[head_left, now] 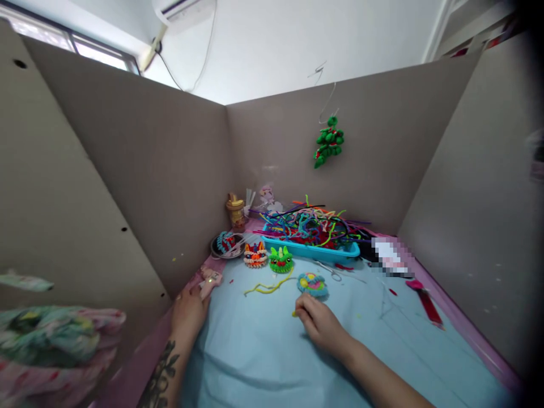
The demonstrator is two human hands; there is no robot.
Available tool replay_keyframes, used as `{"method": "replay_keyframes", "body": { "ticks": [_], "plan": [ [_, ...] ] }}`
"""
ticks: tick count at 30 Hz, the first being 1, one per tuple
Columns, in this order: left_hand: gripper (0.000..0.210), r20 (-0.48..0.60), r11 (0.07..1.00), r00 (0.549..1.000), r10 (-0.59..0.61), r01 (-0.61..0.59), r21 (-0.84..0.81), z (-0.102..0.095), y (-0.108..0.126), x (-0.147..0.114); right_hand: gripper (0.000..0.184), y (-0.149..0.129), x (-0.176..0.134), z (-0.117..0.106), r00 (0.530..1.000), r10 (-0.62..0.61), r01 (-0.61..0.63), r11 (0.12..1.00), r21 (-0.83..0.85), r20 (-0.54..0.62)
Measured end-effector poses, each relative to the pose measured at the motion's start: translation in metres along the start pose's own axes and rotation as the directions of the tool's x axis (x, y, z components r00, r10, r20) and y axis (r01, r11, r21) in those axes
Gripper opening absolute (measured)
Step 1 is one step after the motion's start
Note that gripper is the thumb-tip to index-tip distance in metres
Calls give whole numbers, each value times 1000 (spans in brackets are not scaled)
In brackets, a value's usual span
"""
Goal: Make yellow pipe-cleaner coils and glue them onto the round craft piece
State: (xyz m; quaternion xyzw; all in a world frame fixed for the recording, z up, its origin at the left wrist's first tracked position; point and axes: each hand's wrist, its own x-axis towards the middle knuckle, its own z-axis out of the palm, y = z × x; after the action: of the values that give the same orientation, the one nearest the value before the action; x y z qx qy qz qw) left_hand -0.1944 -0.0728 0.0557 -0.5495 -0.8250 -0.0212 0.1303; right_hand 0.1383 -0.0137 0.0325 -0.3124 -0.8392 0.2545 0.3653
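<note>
At the left edge of the table, my left hand (189,311) is closed around part of a pink tool (211,277) with a small lit spot, its exact kind unclear. My right hand (318,320) is pinched shut on a short yellow pipe cleaner piece (294,314), whose tip pokes out of the fingers. Just beyond it lies a round blue, yellow and pink fuzzy piece (312,284). A bent yellow pipe cleaner (267,290) rests to its left. Behind these sit a green lion-head figure (281,259) and an orange one (255,256).
A blue tray (310,249) heaped with coloured pipe cleaners (306,224) stands at the back. Scissors (331,272) lie before it. A dark bowl (217,247) is at back left, a red tool (429,306) at right. Grey panels (170,153) enclose the table.
</note>
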Motion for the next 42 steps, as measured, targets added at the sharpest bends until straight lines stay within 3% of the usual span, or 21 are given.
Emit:
{"method": "replay_keyframes", "body": {
  "ticks": [5, 8, 11, 14, 18, 21, 24, 27, 29, 33, 36, 42],
  "plan": [
    [36, -35, 999, 999, -33, 33, -1, -24, 0, -15, 15, -11, -4, 5, 998, -3, -3, 996, 94, 68],
    [39, -79, 990, 991, -106, 98, -106, -49, 15, -33, 21, -21, -4, 8, 992, 49, -77, 964, 255, 113],
    [33, -147, 969, 989, -2, -34, -245, -67, 52, -51, 31, -35, -3, 10, 980, 32, -123, 873, 473, 197],
    [28, -171, 948, 977, 129, -172, -268, -70, 102, -61, 39, -45, -3, 13, 977, 13, -146, 768, 623, 213],
    [17, -139, 847, 948, 285, -317, -426, -57, 160, -64, 46, -41, 0, 21, 982, 165, -176, 657, 733, 87],
    [30, -191, 646, 913, 360, -392, -655, -48, 182, -64, 46, -30, 4, 22, 940, 337, -171, 600, 781, -53],
    [36, -225, 390, 885, 407, -391, -834, -45, 187, -61, 44, -18, 9, 16, 905, 410, -176, 609, 773, -116],
    [31, -163, 242, 911, 378, -267, -933, -48, 185, -53, 41, -9, 12, 8, 894, 422, -179, 643, 744, -150],
    [25, -143, 220, 927, 347, -228, -948, -49, 186, -45, 40, -4, 13, 4, 893, 418, -175, 668, 724, -169],
    [20, -183, 299, 910, 373, -305, -904, -49, 193, -27, 35, 4, 14, -1, 883, 420, -215, 759, 615, -209],
    [20, -206, 311, 887, 413, -350, -884, -44, 203, -12, 32, 13, 15, -5, 842, 466, -257, 788, 559, -270],
    [18, -273, 223, 809, 521, -438, -871, -28, 228, 14, 29, 28, 18, -17, 742, 552, -320, 791, 522, -381]
  ]
}}
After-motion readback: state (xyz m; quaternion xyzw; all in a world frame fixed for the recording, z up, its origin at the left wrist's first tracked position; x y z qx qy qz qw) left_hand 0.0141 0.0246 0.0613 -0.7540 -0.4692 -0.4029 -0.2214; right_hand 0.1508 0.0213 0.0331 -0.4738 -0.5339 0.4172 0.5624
